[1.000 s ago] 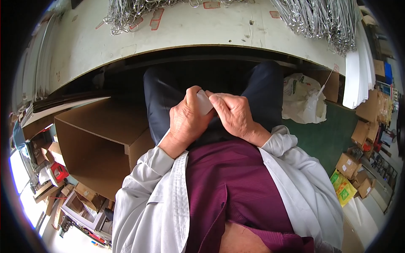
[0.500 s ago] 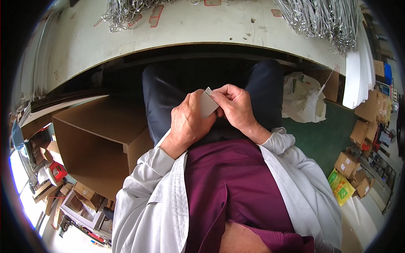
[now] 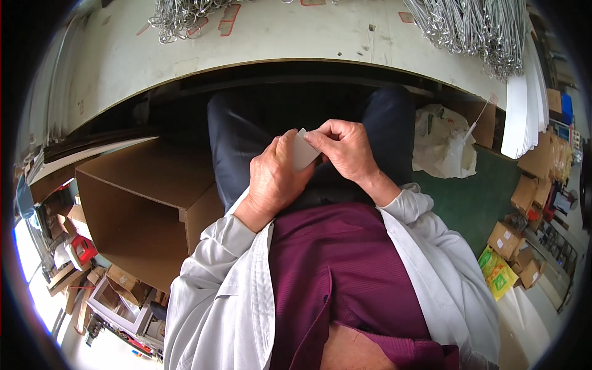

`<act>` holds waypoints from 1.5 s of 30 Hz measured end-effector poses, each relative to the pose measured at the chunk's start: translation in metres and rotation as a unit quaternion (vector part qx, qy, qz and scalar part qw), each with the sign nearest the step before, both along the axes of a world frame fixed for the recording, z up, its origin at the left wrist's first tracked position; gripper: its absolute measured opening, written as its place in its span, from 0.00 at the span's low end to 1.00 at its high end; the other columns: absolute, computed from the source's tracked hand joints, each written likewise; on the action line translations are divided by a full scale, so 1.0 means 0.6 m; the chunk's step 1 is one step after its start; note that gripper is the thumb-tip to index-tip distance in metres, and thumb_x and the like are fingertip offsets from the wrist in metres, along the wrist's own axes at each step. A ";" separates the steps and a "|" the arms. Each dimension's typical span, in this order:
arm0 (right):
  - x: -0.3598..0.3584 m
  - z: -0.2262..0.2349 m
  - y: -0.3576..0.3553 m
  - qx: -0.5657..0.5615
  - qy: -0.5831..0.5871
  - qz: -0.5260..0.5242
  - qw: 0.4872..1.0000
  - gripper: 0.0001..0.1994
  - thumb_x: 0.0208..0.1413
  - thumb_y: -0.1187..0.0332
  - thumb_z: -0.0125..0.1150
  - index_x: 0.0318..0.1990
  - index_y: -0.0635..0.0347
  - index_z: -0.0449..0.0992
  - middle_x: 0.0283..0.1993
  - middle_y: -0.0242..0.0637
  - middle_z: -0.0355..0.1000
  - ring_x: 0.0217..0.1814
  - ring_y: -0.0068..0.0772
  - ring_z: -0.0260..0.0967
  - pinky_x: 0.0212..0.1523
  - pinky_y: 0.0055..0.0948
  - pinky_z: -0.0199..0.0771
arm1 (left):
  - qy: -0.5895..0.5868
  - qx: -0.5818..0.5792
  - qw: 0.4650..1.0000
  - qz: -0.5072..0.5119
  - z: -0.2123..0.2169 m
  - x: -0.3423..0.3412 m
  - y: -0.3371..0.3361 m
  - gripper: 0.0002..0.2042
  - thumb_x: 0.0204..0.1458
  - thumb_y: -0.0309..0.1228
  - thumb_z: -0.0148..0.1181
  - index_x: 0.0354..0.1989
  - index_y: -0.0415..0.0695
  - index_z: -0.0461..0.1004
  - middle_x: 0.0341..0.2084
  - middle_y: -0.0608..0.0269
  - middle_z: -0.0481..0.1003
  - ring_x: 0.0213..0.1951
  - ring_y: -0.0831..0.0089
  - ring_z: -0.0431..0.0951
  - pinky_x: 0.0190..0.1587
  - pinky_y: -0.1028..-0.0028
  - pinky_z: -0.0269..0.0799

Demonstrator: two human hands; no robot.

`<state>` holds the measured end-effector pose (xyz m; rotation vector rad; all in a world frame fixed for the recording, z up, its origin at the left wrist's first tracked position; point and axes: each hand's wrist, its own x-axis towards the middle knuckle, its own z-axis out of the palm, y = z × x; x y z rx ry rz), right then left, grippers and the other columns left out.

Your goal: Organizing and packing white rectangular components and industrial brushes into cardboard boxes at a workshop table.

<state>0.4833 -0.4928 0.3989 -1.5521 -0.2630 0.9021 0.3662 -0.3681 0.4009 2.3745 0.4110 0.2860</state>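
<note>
Between my hands, above my lap, is a small flat white card-like piece [image 3: 303, 153]; whether it is one sheet or several I cannot make out. My left hand [image 3: 274, 179] is closed around its left side and lower part, the fingers hiding much of it. The thumb of my right hand [image 3: 346, 153] presses on the piece's upper right edge, with the other fingers curled behind. One pale corner sticks up between the two hands.
A pale worktable [image 3: 265, 43] spans the far side. Bundles of metal wire hooks [image 3: 468, 37] lie on it, with more wire loops [image 3: 179, 21] at left. An open cardboard box [image 3: 139, 209] stands at my left; a crumpled plastic bag [image 3: 441, 145] lies at right.
My right hand has shifted slightly up and right, its thumb now lying straighter across the edge of the white piece. My left hand has barely moved.
</note>
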 end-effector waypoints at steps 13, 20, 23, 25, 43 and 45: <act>-0.012 -0.011 -0.001 -0.041 -0.175 0.038 0.983 0.08 0.55 0.69 0.69 0.29 0.65 0.81 0.25 0.38 0.80 0.26 0.20 0.75 0.28 0.25 0.74 | -0.017 0.005 1.000 -0.011 -0.010 -0.015 0.000 0.28 0.42 0.30 0.73 0.52 0.36 0.70 0.36 0.50 0.79 0.36 0.53 0.83 0.36 0.60 0.81; -0.004 -0.011 -0.001 -0.039 -0.140 0.072 0.987 0.08 0.55 0.69 0.68 0.30 0.65 0.82 0.25 0.39 0.79 0.27 0.21 0.76 0.29 0.25 0.74 | 0.014 0.004 1.000 -0.025 -0.011 -0.021 0.002 0.29 0.41 0.30 0.73 0.53 0.37 0.69 0.37 0.49 0.78 0.37 0.52 0.82 0.36 0.60 0.81; -0.004 -0.009 -0.002 -0.053 -0.166 0.094 0.980 0.08 0.56 0.68 0.68 0.31 0.64 0.82 0.25 0.39 0.79 0.27 0.22 0.76 0.29 0.25 0.74 | 0.025 -0.002 0.999 -0.030 -0.010 -0.023 0.003 0.29 0.41 0.30 0.73 0.53 0.37 0.69 0.38 0.49 0.78 0.38 0.52 0.82 0.38 0.59 0.81; -0.006 -0.009 -0.003 -0.043 -0.173 0.102 0.979 0.07 0.57 0.68 0.67 0.31 0.64 0.82 0.25 0.39 0.79 0.27 0.22 0.77 0.29 0.25 0.74 | 0.027 -0.004 0.999 -0.029 -0.007 -0.023 0.005 0.29 0.41 0.30 0.73 0.53 0.37 0.69 0.38 0.49 0.78 0.39 0.51 0.82 0.39 0.59 0.80; -0.055 -0.014 -0.007 0.049 -0.222 0.127 0.966 0.23 0.61 0.69 0.63 0.63 0.64 0.71 0.53 0.54 0.77 0.55 0.49 0.77 0.53 0.37 0.77 | 0.022 -0.040 0.998 0.036 -0.025 -0.028 0.022 0.29 0.40 0.29 0.71 0.54 0.38 0.70 0.42 0.46 0.79 0.41 0.47 0.82 0.41 0.58 0.81; -0.059 -0.015 -0.003 0.054 -0.215 0.121 0.968 0.22 0.61 0.69 0.63 0.62 0.64 0.72 0.53 0.55 0.77 0.56 0.49 0.77 0.53 0.37 0.77 | 0.026 -0.042 0.998 0.044 -0.026 -0.028 0.028 0.28 0.40 0.28 0.71 0.54 0.38 0.71 0.42 0.45 0.79 0.41 0.47 0.82 0.41 0.59 0.81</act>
